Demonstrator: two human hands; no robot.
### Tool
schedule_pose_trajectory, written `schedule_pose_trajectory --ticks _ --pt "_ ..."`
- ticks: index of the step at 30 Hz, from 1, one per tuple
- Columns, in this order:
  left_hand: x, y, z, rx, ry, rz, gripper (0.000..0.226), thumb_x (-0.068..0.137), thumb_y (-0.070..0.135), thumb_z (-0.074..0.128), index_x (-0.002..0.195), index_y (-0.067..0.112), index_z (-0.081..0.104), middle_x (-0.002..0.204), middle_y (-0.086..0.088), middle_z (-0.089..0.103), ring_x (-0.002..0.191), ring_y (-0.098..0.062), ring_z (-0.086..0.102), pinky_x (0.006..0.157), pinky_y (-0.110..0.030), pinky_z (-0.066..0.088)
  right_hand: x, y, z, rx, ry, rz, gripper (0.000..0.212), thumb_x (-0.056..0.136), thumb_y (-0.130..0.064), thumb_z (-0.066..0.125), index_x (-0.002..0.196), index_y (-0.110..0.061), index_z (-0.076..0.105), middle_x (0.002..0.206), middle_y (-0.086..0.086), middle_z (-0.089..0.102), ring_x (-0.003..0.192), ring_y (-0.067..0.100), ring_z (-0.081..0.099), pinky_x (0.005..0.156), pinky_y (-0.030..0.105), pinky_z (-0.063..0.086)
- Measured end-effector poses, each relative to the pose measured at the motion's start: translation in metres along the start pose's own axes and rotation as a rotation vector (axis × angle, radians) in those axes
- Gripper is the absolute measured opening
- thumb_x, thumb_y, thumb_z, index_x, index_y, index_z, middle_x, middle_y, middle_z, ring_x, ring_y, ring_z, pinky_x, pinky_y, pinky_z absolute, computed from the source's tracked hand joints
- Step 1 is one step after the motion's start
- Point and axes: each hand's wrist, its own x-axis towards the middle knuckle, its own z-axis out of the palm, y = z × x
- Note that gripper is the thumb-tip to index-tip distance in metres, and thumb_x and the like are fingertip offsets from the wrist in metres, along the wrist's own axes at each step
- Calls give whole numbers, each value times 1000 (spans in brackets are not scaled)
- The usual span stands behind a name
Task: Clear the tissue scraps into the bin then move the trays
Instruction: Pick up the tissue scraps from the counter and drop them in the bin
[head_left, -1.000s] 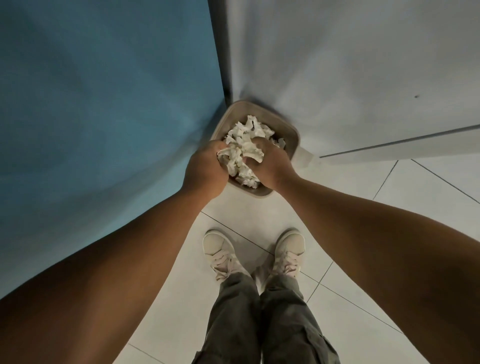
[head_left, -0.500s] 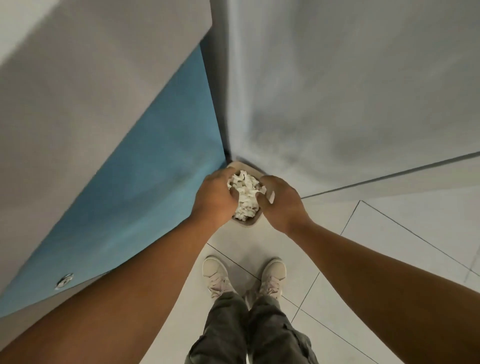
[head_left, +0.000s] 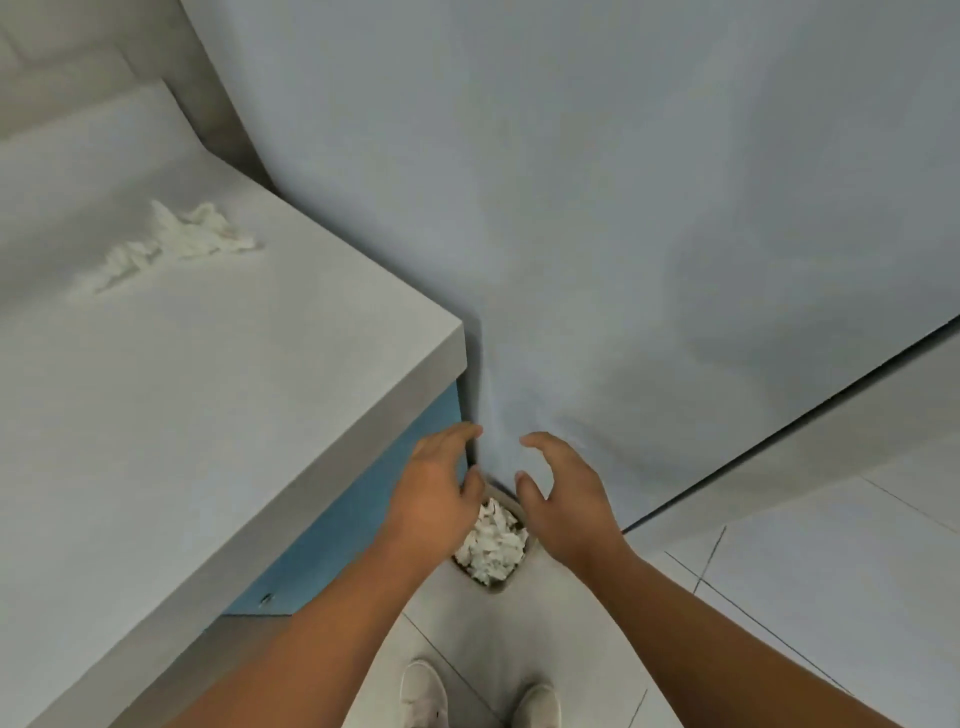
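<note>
HAZARDS, as judgements

1. Tabletop (head_left: 208, 415): grey, at the left; it carries the loose scraps (head_left: 171, 244), a pale crumpled strew toward its far side, well apart from both hands. That tissue is light and torn; a hasty sweep could push bits over the edge onto the floor (head_left: 779, 597). No trays are in view, so that step looks not yet begun.
2. Bin (head_left: 496, 586): small, on the floor in the corner between the blue cabinet side (head_left: 363, 499) and the wall (head_left: 623, 208); only its near rim shows. The mouth is narrow and appears full; another handful may spill beside it.
3. Shoes (head_left: 423, 693): 2, pale, at the bottom edge, near the bin; a careless step forward could knock it over.
4. Binned scraps (head_left: 491, 545): a white heap inside the bin, about level with the rim. Unpressed tissue may spring up and slide off.

HANDS, pose

5. Left hand (head_left: 436, 488): over the bin's left side, just beside the cabinet edge; back toward the camera; grip spread, fingers loosely curved, thumb turned inward; it holds nothing.
6. Right hand (head_left: 563, 499): over the bin's right side, mirroring the left; grip spread, fingers arched, thumb apart from the forefinger; empty. The 2 hands stand apart, with the heap showing in the gap between them.
</note>
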Motion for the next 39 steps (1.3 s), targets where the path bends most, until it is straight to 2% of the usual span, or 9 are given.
schedule_pose_trajectory --ticks 5,9,16,21,25,28,33,36,39 --pt "-4 20 -63 -33 125 24 41 93 18 56 132 29 55 129 14 57 115 0 52 101 -24 43 15 -59 -10 2 -50 -178 38 94 -20 58 131 -23 54 134 -16 47 124 -7 39 100 -1 21" --pt "3 18 -116 -48 224 9 35 93 15 56 126 26 60 118 16 64 100 -2 59 89 -28 51 43 -112 0 36 -73 -301 38 93 -16 58 129 -25 55 137 -14 49 129 0 43 110 15 30" --pt "35 -27 -208 38 386 -63 33 96 24 58 129 29 58 127 14 60 115 -7 53 100 -27 47 101 -198 46 18 -141 -418 32 96 -23 58 128 -28 56 138 -12 51 130 3 44 114 24 32" --pt "76 -90 -271 181 420 -100 33 94 24 60 127 25 60 130 8 58 123 -15 45 97 -22 37 146 -246 87 -16 -167 -479 31 94 -21 61 125 -23 59 133 -12 56 123 -1 48 108 12 31" --pt "115 -152 -301 315 431 -203 32 91 32 62 121 22 64 133 1 54 123 -26 43 99 -36 43 175 -271 113 -11 -150 -479 28 92 -17 62 120 -22 62 125 -16 56 117 -4 49 98 -2 25" --pt "145 -192 -311 319 428 -339 41 89 45 57 124 24 62 137 -5 51 128 -29 39 103 -37 36 193 -278 129 -22 -133 -479 27 92 -16 63 118 -23 63 123 -19 56 115 -6 50 98 1 29" --pt "187 -213 -317 282 471 -497 56 87 49 63 136 26 48 147 -16 34 131 -37 32 99 -50 41 214 -278 151 -95 -143 -427 26 93 -21 60 118 -28 62 124 -20 55 117 -6 48 100 2 25" --pt "202 -228 -312 243 459 -430 38 90 45 60 124 29 61 136 -8 48 124 -34 40 99 -43 38 223 -279 164 -123 -153 -395 26 93 -21 60 118 -28 62 123 -19 56 115 -6 48 99 2 26" --pt "202 -238 -311 141 479 -345 16 93 26 60 105 26 69 116 0 59 110 -26 49 91 -35 36 232 -283 176 -135 -169 -368 26 93 -20 60 118 -26 62 123 -17 58 114 -4 49 98 4 27"
